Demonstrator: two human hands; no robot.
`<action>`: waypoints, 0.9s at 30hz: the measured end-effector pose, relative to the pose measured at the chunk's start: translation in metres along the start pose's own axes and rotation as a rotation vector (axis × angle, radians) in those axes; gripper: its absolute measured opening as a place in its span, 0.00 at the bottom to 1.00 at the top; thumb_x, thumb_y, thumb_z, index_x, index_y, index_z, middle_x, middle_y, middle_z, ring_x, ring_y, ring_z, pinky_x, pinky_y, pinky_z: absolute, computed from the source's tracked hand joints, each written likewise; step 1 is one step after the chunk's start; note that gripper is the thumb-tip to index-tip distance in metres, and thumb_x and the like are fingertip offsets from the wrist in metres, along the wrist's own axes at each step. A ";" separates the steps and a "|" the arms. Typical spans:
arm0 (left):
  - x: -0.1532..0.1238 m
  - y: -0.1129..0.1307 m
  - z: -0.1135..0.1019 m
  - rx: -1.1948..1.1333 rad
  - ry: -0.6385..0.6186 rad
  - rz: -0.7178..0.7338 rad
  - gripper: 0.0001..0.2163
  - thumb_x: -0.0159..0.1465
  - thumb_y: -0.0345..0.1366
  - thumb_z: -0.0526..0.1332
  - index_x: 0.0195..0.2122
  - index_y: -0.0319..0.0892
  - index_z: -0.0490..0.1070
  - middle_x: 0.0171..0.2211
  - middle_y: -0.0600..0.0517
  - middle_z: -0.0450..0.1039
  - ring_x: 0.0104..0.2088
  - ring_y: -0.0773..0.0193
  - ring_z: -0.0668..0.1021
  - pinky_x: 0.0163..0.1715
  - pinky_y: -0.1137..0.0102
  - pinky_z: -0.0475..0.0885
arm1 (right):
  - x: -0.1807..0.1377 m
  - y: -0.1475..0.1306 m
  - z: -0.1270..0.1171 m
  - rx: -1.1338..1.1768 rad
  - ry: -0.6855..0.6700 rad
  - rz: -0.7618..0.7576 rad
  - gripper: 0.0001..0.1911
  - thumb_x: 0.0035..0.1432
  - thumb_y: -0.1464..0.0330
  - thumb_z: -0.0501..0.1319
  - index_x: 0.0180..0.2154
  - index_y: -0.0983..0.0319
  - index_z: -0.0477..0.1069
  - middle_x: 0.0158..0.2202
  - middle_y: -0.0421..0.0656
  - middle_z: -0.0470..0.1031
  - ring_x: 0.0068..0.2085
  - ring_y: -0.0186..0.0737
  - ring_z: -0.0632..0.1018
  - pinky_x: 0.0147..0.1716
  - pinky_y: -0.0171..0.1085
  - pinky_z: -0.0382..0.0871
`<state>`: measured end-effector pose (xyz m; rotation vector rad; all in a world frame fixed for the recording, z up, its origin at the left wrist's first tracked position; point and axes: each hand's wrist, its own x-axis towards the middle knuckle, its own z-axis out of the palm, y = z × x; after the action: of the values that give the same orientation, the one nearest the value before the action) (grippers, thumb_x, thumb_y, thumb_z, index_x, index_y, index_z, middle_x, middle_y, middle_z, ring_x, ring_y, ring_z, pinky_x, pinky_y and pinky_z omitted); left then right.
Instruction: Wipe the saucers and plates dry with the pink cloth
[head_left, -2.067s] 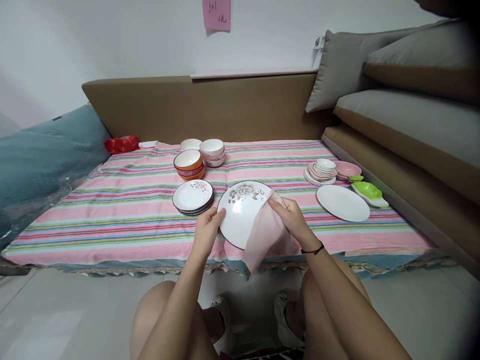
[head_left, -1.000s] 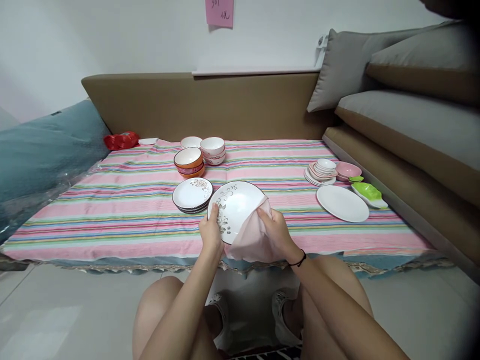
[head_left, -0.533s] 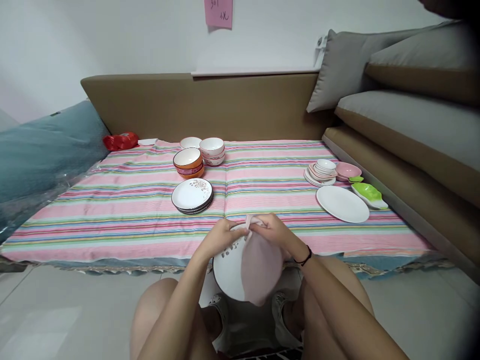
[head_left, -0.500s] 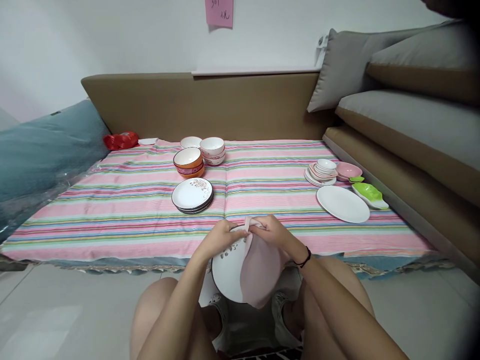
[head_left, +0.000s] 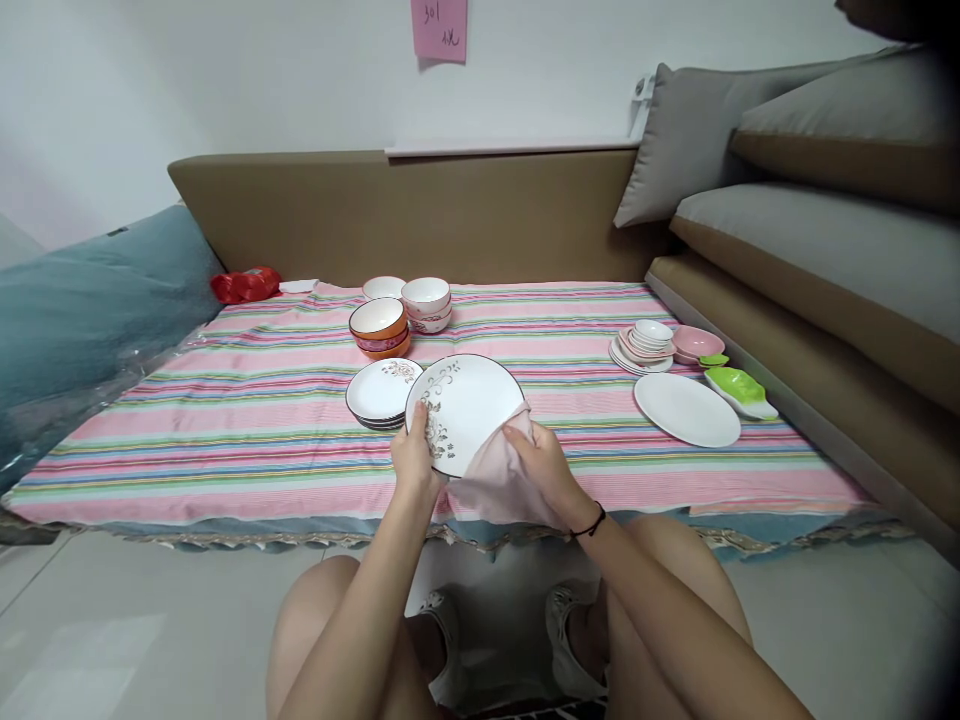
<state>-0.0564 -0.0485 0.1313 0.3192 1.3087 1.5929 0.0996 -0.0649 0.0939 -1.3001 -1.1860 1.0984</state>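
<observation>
A white plate (head_left: 474, 405) with a dark rim and a brown floral pattern is held up over the near edge of the striped cloth. My left hand (head_left: 414, 455) grips its left edge, thumb on the face. At its lower right edge, my right hand (head_left: 541, 462) is closed on a pale pink cloth (head_left: 504, 478), which wraps the rim there and hangs below. Just behind the held plate, to the left, lies a stack of similar plates (head_left: 375, 392), partly covered by it.
Stacked bowls (head_left: 379, 320) stand beyond the plates. At right are small dishes (head_left: 651, 335), a pink bowl (head_left: 697, 342), an oval white plate (head_left: 686, 410) and a green leaf-shaped dish (head_left: 739, 388). Cushions (head_left: 817, 240) are piled along the right; a red package (head_left: 246, 285) lies far left.
Both hands have raised the plate from above my knees to over the cloth-covered seat, its face now showing more fully. My left hand has moved to its left edge; the pink cloth has shifted to the lower right.
</observation>
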 end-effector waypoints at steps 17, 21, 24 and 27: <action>-0.011 0.012 -0.010 0.758 -0.678 0.101 0.16 0.52 0.47 0.65 0.22 0.38 0.72 0.18 0.52 0.69 0.19 0.66 0.69 0.17 0.74 0.60 | 0.019 -0.024 -0.047 -0.193 -0.162 -0.197 0.18 0.54 0.55 0.59 0.25 0.63 0.66 0.24 0.38 0.65 0.27 0.35 0.65 0.27 0.33 0.57; -0.010 0.006 -0.007 0.572 -0.511 0.140 0.14 0.50 0.45 0.68 0.28 0.37 0.75 0.23 0.51 0.74 0.22 0.65 0.73 0.21 0.73 0.65 | 0.018 -0.027 -0.040 -0.122 -0.096 -0.204 0.17 0.54 0.55 0.59 0.27 0.63 0.66 0.26 0.39 0.66 0.29 0.36 0.66 0.29 0.33 0.58; -0.009 0.001 -0.003 0.305 -0.323 0.108 0.15 0.51 0.42 0.68 0.34 0.37 0.75 0.30 0.48 0.77 0.27 0.63 0.76 0.26 0.72 0.71 | 0.011 -0.027 -0.031 -0.054 0.004 -0.137 0.19 0.53 0.53 0.59 0.25 0.62 0.62 0.23 0.38 0.62 0.26 0.34 0.63 0.25 0.33 0.56; -0.007 -0.007 -0.001 0.051 -0.196 0.027 0.17 0.54 0.39 0.67 0.43 0.38 0.73 0.41 0.44 0.77 0.35 0.61 0.78 0.34 0.70 0.74 | -0.002 -0.021 -0.016 0.008 0.042 -0.009 0.21 0.53 0.51 0.58 0.23 0.61 0.59 0.20 0.37 0.59 0.25 0.35 0.62 0.23 0.33 0.55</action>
<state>-0.0501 -0.0553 0.1275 0.5142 1.1994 1.5114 0.1134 -0.0685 0.1162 -1.3040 -1.1543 1.0638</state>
